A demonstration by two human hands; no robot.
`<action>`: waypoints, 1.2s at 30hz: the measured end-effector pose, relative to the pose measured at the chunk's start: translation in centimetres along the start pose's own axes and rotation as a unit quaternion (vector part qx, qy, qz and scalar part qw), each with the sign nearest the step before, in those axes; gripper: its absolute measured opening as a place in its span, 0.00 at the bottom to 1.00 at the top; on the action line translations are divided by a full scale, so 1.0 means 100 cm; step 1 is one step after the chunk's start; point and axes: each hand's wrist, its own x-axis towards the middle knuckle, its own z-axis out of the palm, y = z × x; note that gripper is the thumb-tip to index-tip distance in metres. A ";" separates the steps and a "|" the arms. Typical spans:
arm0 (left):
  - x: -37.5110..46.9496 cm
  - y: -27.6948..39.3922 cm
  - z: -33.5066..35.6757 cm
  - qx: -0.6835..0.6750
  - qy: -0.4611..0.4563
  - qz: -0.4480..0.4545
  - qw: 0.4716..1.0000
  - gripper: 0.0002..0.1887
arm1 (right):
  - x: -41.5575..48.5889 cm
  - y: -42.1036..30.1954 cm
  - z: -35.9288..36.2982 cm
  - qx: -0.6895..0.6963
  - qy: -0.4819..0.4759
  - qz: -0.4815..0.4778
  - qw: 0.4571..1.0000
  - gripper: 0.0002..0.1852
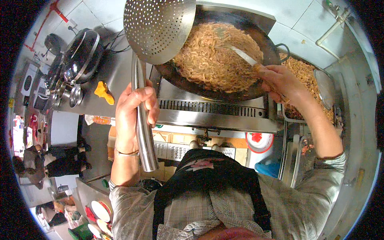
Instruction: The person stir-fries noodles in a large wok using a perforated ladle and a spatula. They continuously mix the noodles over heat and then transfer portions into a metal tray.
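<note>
My left hand (136, 105) grips the steel handle of a large perforated skimmer (159, 30), whose bowl is raised at the wok's left edge. A big dark wok (168, 75) on the stove holds a heap of brown shredded food (216, 63). My right hand (279, 82), at the wok's right rim, is closed around the handle of a metal utensil (244, 55). The utensil's far end lies in the food, so its full shape is hidden.
Right of the wok stands a metal tray (295, 121) of similar food with a metal utensil in it. On the steel counter (120, 69) at left are an orange cloth (104, 93), a black lidded cooker (81, 57) and metal pots (76, 95). People (63, 162) stand far left.
</note>
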 end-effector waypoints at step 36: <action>-0.013 -0.014 0.015 -0.010 0.019 0.012 1.000 0.09 | -0.019 0.016 -0.015 0.140 -0.018 0.033 0.989 0.16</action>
